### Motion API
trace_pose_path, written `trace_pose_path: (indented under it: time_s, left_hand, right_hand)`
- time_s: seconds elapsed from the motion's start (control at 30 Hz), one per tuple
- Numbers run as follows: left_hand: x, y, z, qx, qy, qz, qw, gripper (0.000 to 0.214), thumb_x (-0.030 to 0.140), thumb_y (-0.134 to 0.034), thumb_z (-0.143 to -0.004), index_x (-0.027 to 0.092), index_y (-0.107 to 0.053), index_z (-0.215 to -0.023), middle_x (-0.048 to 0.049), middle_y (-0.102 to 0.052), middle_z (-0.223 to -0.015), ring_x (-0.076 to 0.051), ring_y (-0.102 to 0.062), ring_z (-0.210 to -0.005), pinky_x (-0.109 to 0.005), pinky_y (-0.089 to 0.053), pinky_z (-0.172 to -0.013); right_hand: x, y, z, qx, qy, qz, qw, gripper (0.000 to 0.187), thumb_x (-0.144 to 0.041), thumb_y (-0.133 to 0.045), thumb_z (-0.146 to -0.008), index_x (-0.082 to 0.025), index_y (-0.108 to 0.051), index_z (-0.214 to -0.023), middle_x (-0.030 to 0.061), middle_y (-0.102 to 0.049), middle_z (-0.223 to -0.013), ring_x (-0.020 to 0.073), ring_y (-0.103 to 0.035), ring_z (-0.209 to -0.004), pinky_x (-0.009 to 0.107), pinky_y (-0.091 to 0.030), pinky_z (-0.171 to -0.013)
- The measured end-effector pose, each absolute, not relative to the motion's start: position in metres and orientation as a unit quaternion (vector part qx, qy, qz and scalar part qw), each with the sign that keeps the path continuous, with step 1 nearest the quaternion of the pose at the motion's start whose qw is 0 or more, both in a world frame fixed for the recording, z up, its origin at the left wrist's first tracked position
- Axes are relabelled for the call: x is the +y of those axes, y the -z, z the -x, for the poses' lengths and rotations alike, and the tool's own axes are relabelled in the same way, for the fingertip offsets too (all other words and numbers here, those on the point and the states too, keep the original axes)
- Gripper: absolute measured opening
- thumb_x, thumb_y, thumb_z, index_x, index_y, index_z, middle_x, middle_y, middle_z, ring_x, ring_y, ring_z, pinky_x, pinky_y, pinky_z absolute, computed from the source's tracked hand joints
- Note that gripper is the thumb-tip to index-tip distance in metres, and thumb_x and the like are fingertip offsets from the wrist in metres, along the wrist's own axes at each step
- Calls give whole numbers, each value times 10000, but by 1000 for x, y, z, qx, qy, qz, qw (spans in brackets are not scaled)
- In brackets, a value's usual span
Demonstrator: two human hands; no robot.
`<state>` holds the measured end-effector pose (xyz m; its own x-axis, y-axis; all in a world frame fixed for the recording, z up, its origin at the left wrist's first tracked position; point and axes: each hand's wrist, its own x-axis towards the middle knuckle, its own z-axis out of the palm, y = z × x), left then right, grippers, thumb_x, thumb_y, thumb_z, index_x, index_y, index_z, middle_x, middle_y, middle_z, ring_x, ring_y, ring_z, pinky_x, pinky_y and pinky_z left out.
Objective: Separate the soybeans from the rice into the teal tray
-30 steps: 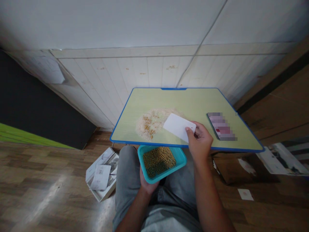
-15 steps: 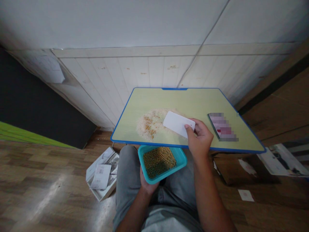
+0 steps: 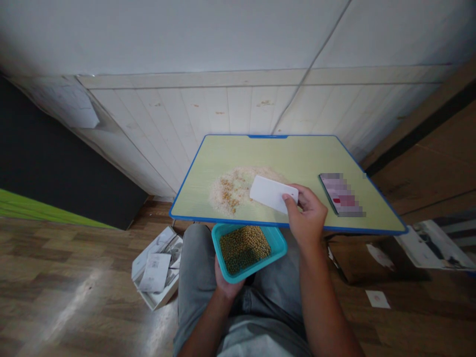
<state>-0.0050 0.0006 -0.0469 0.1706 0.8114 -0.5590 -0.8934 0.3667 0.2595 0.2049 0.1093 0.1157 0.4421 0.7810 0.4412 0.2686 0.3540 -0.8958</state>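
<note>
My left hand (image 3: 225, 282) holds a turquoise plastic basin (image 3: 283, 243) from below, over my lap and just under the table's front edge; most of its fingers are hidden. Round tan beans (image 3: 247, 248) that look like soybeans cover the basin's bottom. Between thumb and fingers, my right hand (image 3: 308, 214) grips a flat white card-like plate (image 3: 270, 192) with rounded corners. The plate is tilted over the right side of a spread of pale grains (image 3: 219, 196), which look like rice. Yellow-brown pieces (image 3: 231, 198) lie mixed among the grains on the left.
The small table (image 3: 297, 153) has a blue rim and stands against a white panelled wall. A phone (image 3: 341, 194) lies on its right side. On the floor at left sits an open white box (image 3: 159, 277) with papers; a cardboard box (image 3: 357, 263) is under the right side.
The white plate and my right hand have shifted very slightly down and left. The basin stays held in my left hand, and the grains look nearly the same.
</note>
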Motion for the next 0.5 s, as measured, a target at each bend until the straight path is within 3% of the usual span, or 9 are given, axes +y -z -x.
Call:
trace_pose_path:
  time_s: [0.2,0.5]
  left_hand:
    - [1,44,2,347,-568,78,742,325,446,-620,-1007,298,-909,-997,-47,-939,-1115,-366,-731,-1449,-608,-525,-1294]
    - [1,45,6,359,-559,31,747,309,524,-692,-956,345,-919,-1065,-24,-922,-1250,-389,-593,-1604,-589,-521,-1300]
  right_hand:
    - [108,-114,-203,-483,-226,511,674,194,-338,-819,-878,-219,-837,-1030,57,-864,-940,243,-823,-850,342,-662,-752]
    - [107,-111,-201,-491,-244,508,664,189,-350,-811,-889,-231,-828,-1035,52,-864,-948,239,-821,-851,358,-676,-765]
